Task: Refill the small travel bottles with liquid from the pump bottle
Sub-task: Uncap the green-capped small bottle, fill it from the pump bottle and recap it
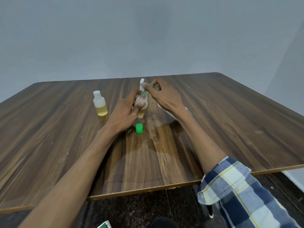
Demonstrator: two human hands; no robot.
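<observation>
My left hand (124,115) is wrapped around a small clear travel bottle (141,105) that stands upright on the wooden table (230,122), its neck uncapped and yellowish liquid in its lower part. My right hand (162,94) pinches a small green funnel (145,91) whose tip sits at the bottle's neck. Its green cap (139,128) lies on the table just in front of the bottle. A second travel bottle (99,104) with a white cap, about half full of yellow liquid, stands to the left. The white top of the pump bottle (142,81) shows behind my right fingers; the rest is hidden.
A white object (166,112) lies partly hidden under my right forearm. A wet, shiny patch (156,139) spreads over the table in front of the bottles. The table's front edge (148,189) is near my body, with dark floor below.
</observation>
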